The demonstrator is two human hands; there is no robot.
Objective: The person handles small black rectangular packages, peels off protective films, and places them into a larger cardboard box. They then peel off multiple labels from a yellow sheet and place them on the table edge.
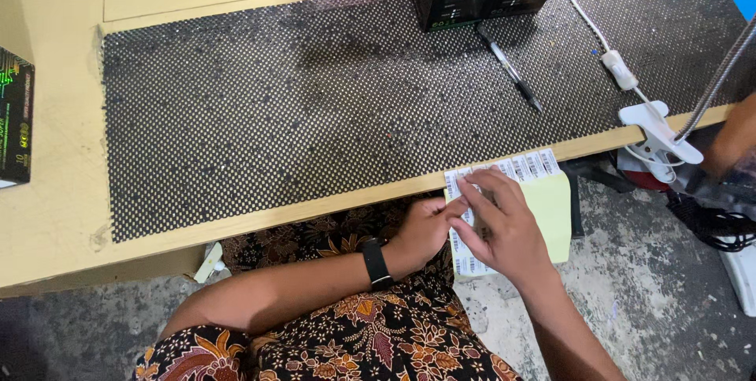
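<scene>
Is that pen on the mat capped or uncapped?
Cannot tell. The pen lies flat on the dotted mat, apart from both hands, but it is too small to show a cap.

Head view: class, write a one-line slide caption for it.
Both hands peel barcode labels off a yellow sheet at the table edge.

Colours and patterns at the bench edge.
Pale wooden bench (55, 215) under a black dotted mesh mat (299, 105); white label sheet (504, 172) with black bar stripes on pale yellow backing paper (555, 215); black wristband (376, 261); dark floral garment (378, 334) in orange and brown; mottled grey floor (661, 286); white clamp (654, 133).
</scene>
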